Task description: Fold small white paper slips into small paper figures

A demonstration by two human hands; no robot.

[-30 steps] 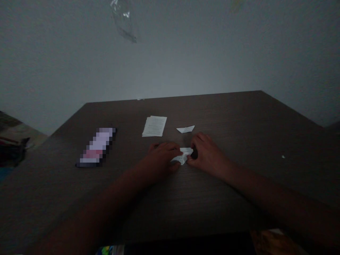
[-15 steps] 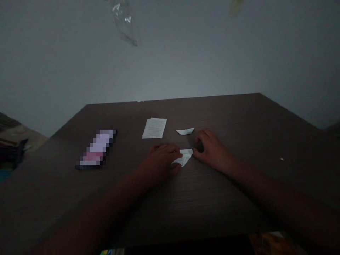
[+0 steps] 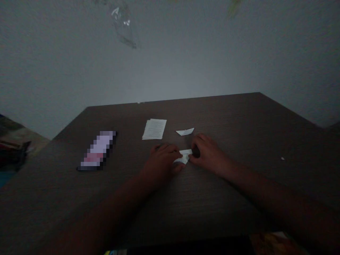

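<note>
A small folded piece of printed paper (image 3: 183, 158) lies on the brown table between my hands. My left hand (image 3: 163, 163) grips its left part, with the thumb along the near edge and the fingers over the top, hiding that side. At the paper's right end, my right hand (image 3: 205, 152) has its thumb and fingers curled round the corner, thumb touching it. Just beyond the hands rests a small folded paper boat (image 3: 185, 132). Further left lies a short stack of printed paper sheets (image 3: 154, 129).
A phone (image 3: 98, 150) with a lit, blurred screen lies on the left of the table (image 3: 225, 117). A tiny white scrap (image 3: 282, 158) is at the right. The pale wall (image 3: 186, 53) rises behind the table, with a clear plastic bag (image 3: 124, 28) on it.
My right hand has moved slightly left, its thumb now over the paper's right corner. The paper's right side looks folded in, with a pale strip along the far edge. My left hand stays nearly still.
</note>
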